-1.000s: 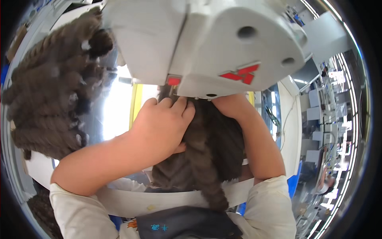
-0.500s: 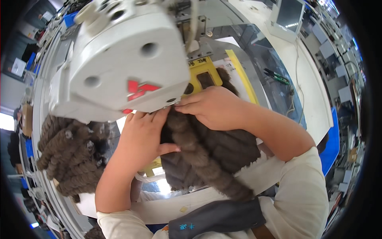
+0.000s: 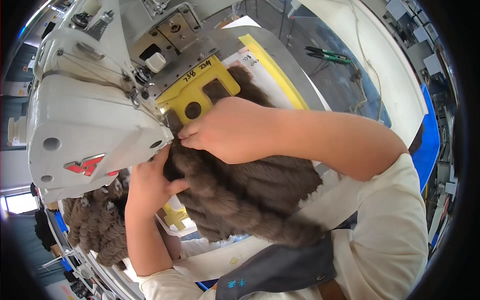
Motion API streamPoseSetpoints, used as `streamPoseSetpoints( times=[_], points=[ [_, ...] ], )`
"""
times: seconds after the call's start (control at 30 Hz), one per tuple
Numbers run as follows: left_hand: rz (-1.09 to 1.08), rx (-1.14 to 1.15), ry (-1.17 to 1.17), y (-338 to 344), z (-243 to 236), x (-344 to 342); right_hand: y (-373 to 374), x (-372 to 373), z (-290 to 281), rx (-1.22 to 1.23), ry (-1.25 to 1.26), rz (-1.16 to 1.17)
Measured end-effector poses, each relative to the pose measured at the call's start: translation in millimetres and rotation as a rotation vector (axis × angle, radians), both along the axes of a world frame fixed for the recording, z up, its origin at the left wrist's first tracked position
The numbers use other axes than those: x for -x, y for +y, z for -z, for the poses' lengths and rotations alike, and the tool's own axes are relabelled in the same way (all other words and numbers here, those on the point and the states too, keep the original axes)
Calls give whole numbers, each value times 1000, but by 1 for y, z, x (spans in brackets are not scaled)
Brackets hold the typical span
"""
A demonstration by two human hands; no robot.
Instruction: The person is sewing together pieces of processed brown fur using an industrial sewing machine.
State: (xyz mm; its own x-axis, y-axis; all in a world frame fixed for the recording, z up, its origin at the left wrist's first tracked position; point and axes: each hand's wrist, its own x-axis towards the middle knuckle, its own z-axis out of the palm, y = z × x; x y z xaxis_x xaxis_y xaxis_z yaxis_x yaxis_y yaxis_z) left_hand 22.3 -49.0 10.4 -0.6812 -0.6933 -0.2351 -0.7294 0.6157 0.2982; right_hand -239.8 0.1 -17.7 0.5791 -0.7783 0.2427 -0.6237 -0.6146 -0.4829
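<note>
A brown furry fabric piece (image 3: 220, 185) with a ridged strip drapes from the sewing machine (image 3: 95, 125) toward my lap. My right hand (image 3: 230, 130) is closed on it just in front of the yellow template plate (image 3: 187, 90), thumb and fingers pinched together. My left hand (image 3: 150, 182) lies against its left edge, below the machine head. That hand's thumb stretches out over the fur, apart from the fingers, whose tips are partly hidden by the machine head. More of the brown fur shows beyond the plate.
Several rolled brown fur pieces (image 3: 97, 222) are heaped at the left. Green-handled snips (image 3: 327, 55) lie on the glassy table surface at the far right. A yellow strip (image 3: 275, 70) runs along the template's right side. A blue bin (image 3: 429, 140) stands beyond the table edge.
The view has turned, so the machine head appears farther left and more of the yellow plate shows. Both hands remain at the fur beside the machine head.
</note>
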Motion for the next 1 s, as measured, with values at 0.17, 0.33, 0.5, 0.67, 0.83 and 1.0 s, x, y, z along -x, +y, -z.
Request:
streamPoseSetpoints(
  times=[0.17,0.33,0.5,0.67,0.83,1.0],
  points=[
    [-16,-7,99,4,5,5,2,2,-1,-33,63,-20],
    [29,47,111,8,-2,10,6,0,-7,-75,117,-18],
    [33,21,-7,10,-7,13,8,-2,-12,-84,143,-37],
    [128,155,51,20,-8,4,21,-8,-13,-96,169,-50],
    [147,192,50,24,-6,10,31,-7,-6,-46,165,-59],
    [140,196,69,27,-11,14,32,-9,-15,-29,231,-61]
  ],
)
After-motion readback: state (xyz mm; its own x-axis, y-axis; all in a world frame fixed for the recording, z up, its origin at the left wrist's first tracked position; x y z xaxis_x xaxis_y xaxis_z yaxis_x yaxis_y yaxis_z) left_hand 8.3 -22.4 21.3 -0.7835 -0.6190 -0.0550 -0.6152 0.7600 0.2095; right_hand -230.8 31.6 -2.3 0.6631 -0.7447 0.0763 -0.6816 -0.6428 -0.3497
